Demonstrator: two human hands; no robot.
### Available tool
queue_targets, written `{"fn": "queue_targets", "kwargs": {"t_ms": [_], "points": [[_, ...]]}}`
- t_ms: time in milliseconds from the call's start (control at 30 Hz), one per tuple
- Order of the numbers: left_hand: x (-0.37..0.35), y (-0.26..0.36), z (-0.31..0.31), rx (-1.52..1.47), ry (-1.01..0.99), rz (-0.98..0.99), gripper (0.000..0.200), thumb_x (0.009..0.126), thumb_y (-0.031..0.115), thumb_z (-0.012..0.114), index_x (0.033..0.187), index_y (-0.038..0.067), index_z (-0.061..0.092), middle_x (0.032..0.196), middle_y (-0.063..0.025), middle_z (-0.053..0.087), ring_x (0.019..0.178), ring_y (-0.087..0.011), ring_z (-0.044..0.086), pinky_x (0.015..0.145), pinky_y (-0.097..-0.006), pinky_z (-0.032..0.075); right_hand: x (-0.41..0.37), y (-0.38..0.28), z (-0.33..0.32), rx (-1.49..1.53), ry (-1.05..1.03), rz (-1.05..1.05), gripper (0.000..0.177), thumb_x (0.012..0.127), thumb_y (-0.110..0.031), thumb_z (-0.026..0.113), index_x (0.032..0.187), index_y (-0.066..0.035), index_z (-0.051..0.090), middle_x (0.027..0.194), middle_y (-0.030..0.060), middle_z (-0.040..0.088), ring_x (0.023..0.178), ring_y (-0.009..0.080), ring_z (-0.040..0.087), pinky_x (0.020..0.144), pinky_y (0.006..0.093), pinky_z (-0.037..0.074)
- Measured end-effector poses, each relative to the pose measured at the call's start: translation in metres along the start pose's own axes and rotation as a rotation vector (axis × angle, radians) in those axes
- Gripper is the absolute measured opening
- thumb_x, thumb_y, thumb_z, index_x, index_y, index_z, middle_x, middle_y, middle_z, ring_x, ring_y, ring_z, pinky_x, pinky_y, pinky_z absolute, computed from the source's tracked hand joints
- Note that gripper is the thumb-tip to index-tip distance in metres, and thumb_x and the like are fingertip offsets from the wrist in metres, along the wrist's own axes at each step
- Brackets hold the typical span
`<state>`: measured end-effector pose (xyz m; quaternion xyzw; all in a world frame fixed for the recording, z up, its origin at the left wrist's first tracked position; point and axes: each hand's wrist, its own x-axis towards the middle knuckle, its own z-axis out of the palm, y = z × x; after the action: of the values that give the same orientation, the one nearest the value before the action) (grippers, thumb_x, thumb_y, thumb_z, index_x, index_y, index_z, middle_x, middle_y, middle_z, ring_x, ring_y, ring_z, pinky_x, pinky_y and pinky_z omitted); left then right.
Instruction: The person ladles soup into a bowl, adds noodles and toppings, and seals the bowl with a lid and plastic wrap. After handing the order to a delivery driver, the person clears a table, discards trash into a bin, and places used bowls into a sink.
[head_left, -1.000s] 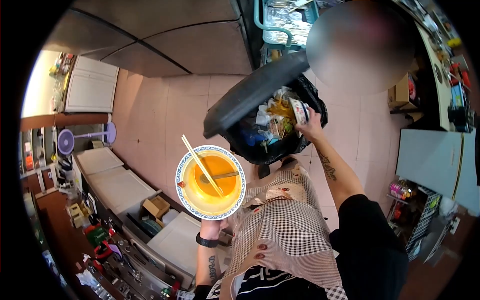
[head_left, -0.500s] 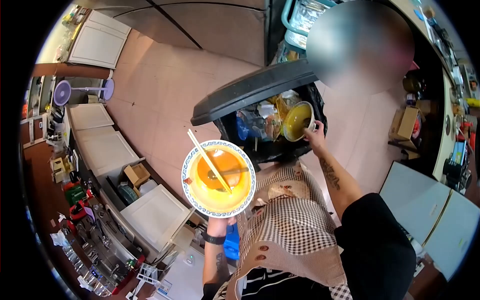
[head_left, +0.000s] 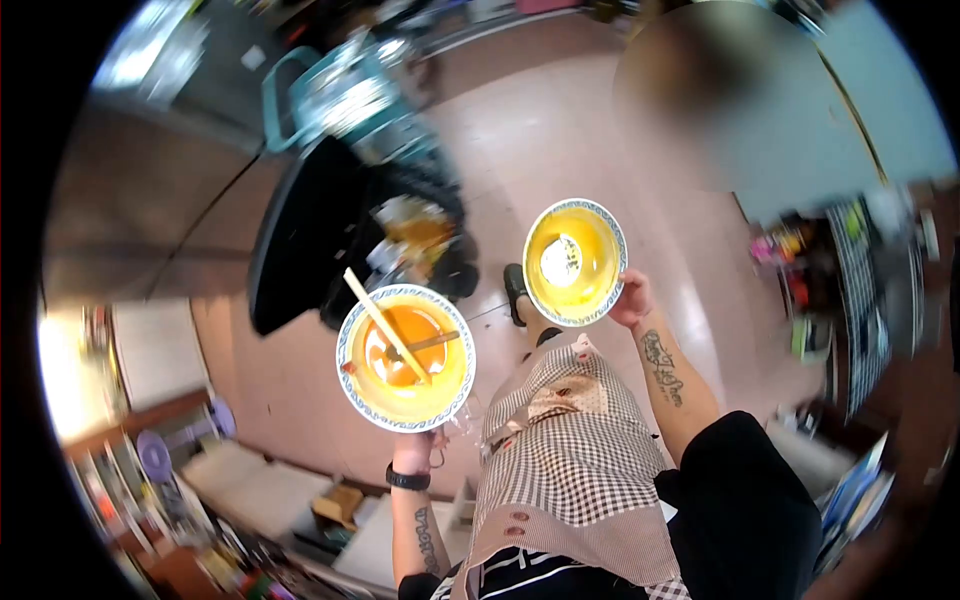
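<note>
Head view: my right hand [head_left: 632,298] grips the rim of the small bowl [head_left: 575,262]. Half a second ago it was tipped over the open bin [head_left: 292,240]; it is now level, clear of the bin, and shows only a yellow film. My left hand [head_left: 415,452] grasps the large bowl [head_left: 400,397] from below. This bowl remains full of orange broth, with chopsticks [head_left: 383,322] and spoon [head_left: 440,341] inside. One bowl is emptied; one is not.

Beyond the right bowl [head_left: 575,262] the tiled floor [head_left: 560,130] lay open; the trash bin [head_left: 447,198] and its raised lid [head_left: 290,232] blocked beyond the left bowl [head_left: 405,357].
</note>
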<state>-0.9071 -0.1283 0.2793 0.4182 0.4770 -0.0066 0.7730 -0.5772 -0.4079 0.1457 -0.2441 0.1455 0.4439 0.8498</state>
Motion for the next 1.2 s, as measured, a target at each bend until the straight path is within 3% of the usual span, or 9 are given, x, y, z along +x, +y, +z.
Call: {"fn": "queue_targets", "kwargs": {"t_ms": [233,267,433,567,667,867,1067,1167,1200], "points": [[-0.031,-0.015,0.096,0.419,-0.314,0.059,0.03,0.101,0.031,0.033,0.098,0.01,0.054,0.062,0.0011,0.039,0.042,-0.0086,0.022,0.042,-0.0238,0.022,-0.331,-0.018,-0.139,0.245,0.263,-0.679,0.046,0.076,-0.022,0.051,0.115,0.001,0.059,0.111,0.0141,0.066,0.1,0.0282,0.064,0.096,0.0417,0.048],[-0.016,-0.023,0.093,0.464,-0.496,0.03,0.027,0.1,0.03,0.039,0.104,0.009,0.056,0.069,-0.0023,0.049,0.048,-0.0113,0.039,0.046,-0.0263,0.035,-0.391,-0.01,-0.158,0.277,0.264,-0.8,0.045,0.076,-0.022,0.052,0.115,0.001,0.059,0.111,0.0137,0.067,0.1,0.0278,0.064,0.096,0.0415,0.048],[-0.039,-0.043,0.291,0.585,-0.73,-0.157,0.027,0.094,0.038,0.049,0.09,0.011,0.053,0.067,0.0017,0.043,0.048,-0.0098,0.035,0.044,-0.0241,0.031,-0.616,-0.027,-0.229,0.516,0.66,-1.398,0.042,0.08,-0.017,0.053,0.118,0.001,0.056,0.116,0.0125,0.064,0.107,0.0243,0.062,0.094,0.0387,0.049],[-0.093,-0.099,0.394,0.656,-0.794,-0.191,0.036,0.095,0.045,0.046,0.083,0.011,0.048,0.064,0.0034,0.036,0.043,-0.0083,0.023,0.041,-0.0226,0.02,-0.769,0.019,-0.302,0.765,0.794,-1.725,0.035,0.081,-0.021,0.053,0.112,-0.004,0.057,0.098,0.0125,0.065,0.076,0.0272,0.061,0.068,0.0382,0.051],[-0.117,-0.157,0.483,0.643,-0.865,-0.309,0.033,0.096,0.04,0.045,0.082,0.011,0.047,0.064,0.0034,0.035,0.043,-0.0076,0.023,0.041,-0.0215,0.02,-0.863,0.022,-0.347,0.998,1.13,-1.99,0.031,0.085,-0.022,0.05,0.108,0.0,0.053,0.087,0.0143,0.059,0.072,0.0247,0.057,0.074,0.0381,0.051],[-0.139,-0.273,0.589,0.758,-0.926,-0.367,0.03,0.095,0.041,0.05,0.086,0.012,0.051,0.064,0.0037,0.036,0.044,-0.0071,0.025,0.04,-0.0209,0.021,-0.97,0.075,-0.506,1.264,1.832,-1.561,0.025,0.085,-0.021,0.053,0.103,-0.004,0.057,0.087,0.0105,0.061,0.072,0.0225,0.059,0.069,0.0358,0.052],[-0.131,-0.331,0.645,0.935,-0.995,-0.363,0.034,0.095,0.047,0.047,0.092,0.013,0.052,0.065,0.0045,0.041,0.046,-0.0073,0.028,0.042,-0.02,0.024,-0.994,0.064,-0.609,1.529,1.646,-1.29,0.024,0.089,-0.022,0.052,0.104,-0.003,0.056,0.087,0.0109,0.06,0.07,0.0252,0.06,0.064,0.0368,0.054],[-0.116,-0.345,0.638,0.922,-0.936,-0.339,0.019,0.096,0.031,0.046,0.092,0.013,0.051,0.064,0.0056,0.038,0.047,-0.0077,0.03,0.047,-0.0237,0.031,-0.96,0.124,-0.664,0.892,1.434,-1.449,0.019,0.09,-0.018,0.051,0.1,-0.008,0.063,0.078,0.009,0.063,0.066,0.0225,0.061,0.055,0.036,0.051],[-0.12,-0.355,0.638,0.975,-0.935,-0.281,0.018,0.097,0.026,0.044,0.098,0.011,0.053,0.066,0.0038,0.041,0.049,-0.0088,0.034,0.047,-0.0241,0.032,-0.95,0.139,-0.672,0.843,1.616,-1.291,0.024,0.092,-0.026,0.054,0.1,-0.006,0.063,0.08,0.0075,0.062,0.063,0.0197,0.059,0.049,0.0329,0.048]]}}
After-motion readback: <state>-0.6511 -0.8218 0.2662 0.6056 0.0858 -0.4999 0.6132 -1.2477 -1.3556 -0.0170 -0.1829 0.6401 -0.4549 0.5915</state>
